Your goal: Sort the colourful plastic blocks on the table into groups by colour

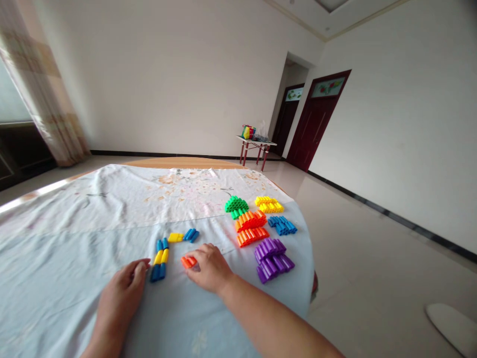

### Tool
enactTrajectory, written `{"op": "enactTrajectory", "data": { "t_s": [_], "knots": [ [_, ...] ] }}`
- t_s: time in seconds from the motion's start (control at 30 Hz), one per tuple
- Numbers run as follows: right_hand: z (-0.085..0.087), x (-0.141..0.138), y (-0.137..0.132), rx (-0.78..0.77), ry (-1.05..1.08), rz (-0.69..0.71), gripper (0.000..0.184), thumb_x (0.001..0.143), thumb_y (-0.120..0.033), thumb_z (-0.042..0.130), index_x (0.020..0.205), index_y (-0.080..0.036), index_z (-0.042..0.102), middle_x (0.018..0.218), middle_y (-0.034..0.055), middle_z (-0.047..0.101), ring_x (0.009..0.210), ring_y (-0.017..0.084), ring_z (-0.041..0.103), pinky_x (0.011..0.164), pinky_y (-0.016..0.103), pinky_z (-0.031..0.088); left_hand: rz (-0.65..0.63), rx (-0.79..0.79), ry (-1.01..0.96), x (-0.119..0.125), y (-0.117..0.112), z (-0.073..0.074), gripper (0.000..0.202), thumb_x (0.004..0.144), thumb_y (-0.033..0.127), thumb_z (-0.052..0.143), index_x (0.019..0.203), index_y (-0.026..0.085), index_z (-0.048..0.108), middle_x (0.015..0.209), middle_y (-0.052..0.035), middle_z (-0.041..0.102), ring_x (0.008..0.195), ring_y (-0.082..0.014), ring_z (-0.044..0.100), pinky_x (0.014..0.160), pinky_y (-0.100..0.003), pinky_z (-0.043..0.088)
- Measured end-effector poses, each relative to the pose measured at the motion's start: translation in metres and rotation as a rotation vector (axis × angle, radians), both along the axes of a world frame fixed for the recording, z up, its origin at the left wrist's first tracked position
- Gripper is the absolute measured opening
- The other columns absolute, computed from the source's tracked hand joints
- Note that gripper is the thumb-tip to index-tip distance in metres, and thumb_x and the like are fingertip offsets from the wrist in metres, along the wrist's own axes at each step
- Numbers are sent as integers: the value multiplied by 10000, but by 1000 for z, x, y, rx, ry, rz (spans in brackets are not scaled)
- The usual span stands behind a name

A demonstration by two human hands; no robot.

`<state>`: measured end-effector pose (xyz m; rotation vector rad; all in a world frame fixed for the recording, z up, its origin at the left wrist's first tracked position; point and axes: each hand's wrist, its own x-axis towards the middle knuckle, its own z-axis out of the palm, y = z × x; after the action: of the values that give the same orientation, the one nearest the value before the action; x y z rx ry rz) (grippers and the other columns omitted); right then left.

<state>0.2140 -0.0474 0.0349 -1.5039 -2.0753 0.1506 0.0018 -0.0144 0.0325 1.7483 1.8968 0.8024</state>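
My right hand [209, 269] has its thumb and fingers closed around a small group of short orange plastic tubes [188, 262] on the cloth. To the left of it lie two joined rows of tubes [160, 259], each blue, yellow and blue. My left hand [124, 288] rests just left of these rows, fingers loosely bent and slightly apart, with no object visible in it. Beyond the rows are a few loose yellow tubes [175, 237] and some blue tubes [191, 235].
Stacked tubes stand at the right: green [236, 204], yellow [269, 204], orange [251, 228], blue [283, 225] and purple [274, 260]. A pale cloth [67, 268] covers the round table. A small table [257, 141] with bags stands by the far wall.
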Motion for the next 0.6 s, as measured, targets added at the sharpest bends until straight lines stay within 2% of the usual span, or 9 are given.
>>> {"op": "enactTrajectory", "data": {
  "t_s": [0.17, 0.27, 0.37, 0.6],
  "knots": [
    [-4, 5, -6, -48, 5, -22, 265, 734, -373, 667, 964, -241, 661, 932, 58, 643, 917, 231, 569, 842, 352, 454, 5, -39, 14, 2, -1, 1, 470, 813, 488, 289, 997, 227, 634, 1015, -51, 680, 971, -221, 599, 762, -294, 447],
    [-6, 4, -6, -58, 5, -30, 248, 760, -376, 641, 962, -234, 661, 920, 61, 643, 911, 228, 570, 836, 349, 458, 4, -38, 5, 2, -1, 1, 464, 814, 488, 295, 998, 226, 630, 1022, -51, 678, 988, -222, 593, 780, -295, 444],
    [-2, 6, -7, -51, -4, -39, 224, 786, -351, 612, 964, -225, 661, 905, 65, 642, 901, 228, 572, 823, 346, 461, -6, -34, -6, 1, -1, 1, 444, 815, 479, 313, 989, 222, 631, 1021, -49, 680, 998, -218, 589, 792, -290, 441],
    [5, 16, -17, -28, 19, -14, 293, 747, -351, 671, 1011, -230, 634, 947, 50, 642, 929, 217, 571, 851, 327, 450, -4, -30, 1, 0, -1, 3, 431, 821, 468, 327, 973, 218, 644, 1013, -55, 684, 979, -227, 594, 760, -290, 443]
  ]
}}
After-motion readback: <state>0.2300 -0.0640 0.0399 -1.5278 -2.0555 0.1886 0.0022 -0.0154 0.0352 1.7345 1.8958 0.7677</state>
